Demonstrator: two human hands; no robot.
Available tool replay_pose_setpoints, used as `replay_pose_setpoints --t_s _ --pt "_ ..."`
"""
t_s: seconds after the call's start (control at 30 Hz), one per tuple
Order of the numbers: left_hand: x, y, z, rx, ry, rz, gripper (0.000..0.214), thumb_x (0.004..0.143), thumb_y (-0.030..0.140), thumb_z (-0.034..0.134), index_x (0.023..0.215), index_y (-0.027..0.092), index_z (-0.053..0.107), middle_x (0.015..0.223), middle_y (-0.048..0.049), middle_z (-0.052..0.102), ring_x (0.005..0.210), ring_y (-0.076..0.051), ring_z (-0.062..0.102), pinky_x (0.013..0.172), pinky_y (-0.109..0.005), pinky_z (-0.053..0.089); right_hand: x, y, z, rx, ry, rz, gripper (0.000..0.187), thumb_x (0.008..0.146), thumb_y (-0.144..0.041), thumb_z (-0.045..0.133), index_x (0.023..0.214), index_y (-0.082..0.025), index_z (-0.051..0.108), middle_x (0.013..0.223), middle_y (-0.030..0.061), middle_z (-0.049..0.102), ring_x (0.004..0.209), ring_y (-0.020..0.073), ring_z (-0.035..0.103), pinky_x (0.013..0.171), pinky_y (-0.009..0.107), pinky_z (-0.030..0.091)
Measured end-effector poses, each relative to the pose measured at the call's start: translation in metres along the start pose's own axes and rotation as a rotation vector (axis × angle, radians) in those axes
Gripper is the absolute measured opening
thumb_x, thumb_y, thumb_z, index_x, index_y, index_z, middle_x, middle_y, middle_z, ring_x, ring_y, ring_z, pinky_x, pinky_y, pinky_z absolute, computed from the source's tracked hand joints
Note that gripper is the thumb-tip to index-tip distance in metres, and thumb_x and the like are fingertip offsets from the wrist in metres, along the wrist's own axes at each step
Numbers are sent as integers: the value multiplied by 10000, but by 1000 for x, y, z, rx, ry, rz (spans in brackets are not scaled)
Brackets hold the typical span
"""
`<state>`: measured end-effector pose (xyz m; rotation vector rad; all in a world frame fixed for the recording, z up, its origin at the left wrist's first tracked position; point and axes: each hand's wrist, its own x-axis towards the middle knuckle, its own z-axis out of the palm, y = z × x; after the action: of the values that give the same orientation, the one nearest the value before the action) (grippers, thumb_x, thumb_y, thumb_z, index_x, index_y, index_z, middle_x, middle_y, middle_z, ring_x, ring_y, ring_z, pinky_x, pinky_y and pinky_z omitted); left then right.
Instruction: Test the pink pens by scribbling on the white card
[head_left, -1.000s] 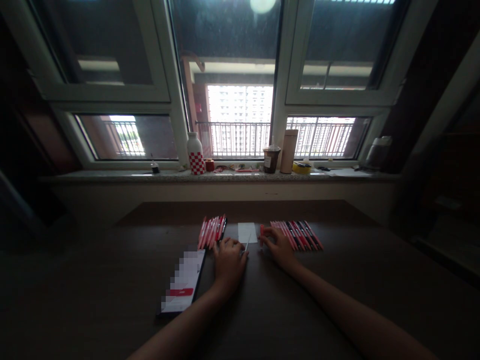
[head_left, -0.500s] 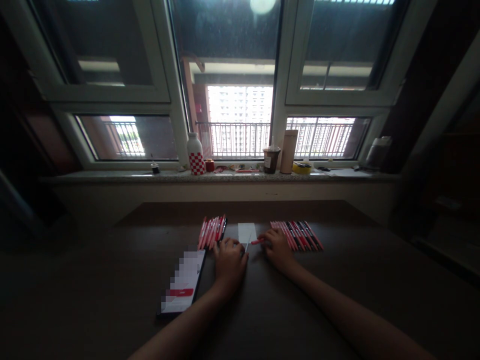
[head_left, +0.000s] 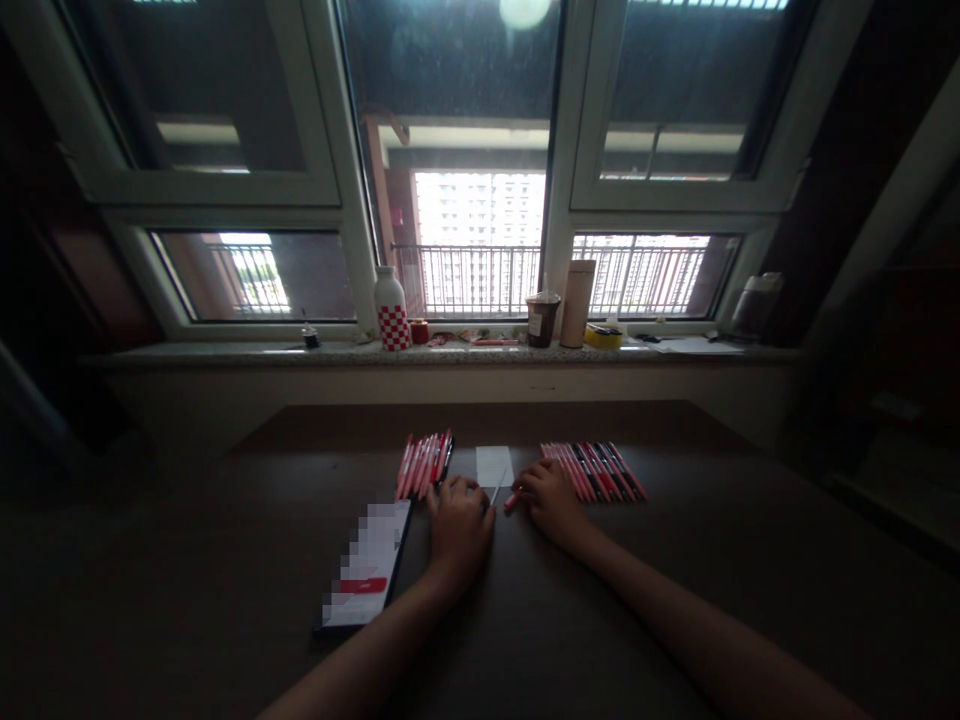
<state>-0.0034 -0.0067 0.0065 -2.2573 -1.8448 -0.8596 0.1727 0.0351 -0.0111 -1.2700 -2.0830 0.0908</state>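
My left hand rests low over the table, its fingers curled, with a slim whitish stick like a pen refill held at the thumb and slanting up over a white paper slip. Facing it, my right hand pinches a short red piece, perhaps a pen cap; its exact kind is too small to tell. Beyond my left fingers lies a row of pink and black pens. A wider row of similar pens is beside my right hand, which partly covers its near left end.
A phone with a lit screen lies left of my left forearm on the dark table. On the windowsill stand a red-checked bottle, a lidded cup, a beige flask and a yellow item.
The red piece in my right fingers has turned from nearly level to slanting down toward me. My left hand and the whitish stick have hardly moved.
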Motion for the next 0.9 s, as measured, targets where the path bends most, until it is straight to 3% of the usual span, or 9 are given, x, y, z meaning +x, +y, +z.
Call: replay_pose_setpoints --t_s 0.9 --pt "3 2 0 -6 7 -25 158 830 225 503 851 177 652 1085 -65 620 1107 -256 467 1006 -496 265 1 4 1 80 38 -27 275 767 -41 595 885 -253 724 1002 50 619 1013 226 447 899 370 366"
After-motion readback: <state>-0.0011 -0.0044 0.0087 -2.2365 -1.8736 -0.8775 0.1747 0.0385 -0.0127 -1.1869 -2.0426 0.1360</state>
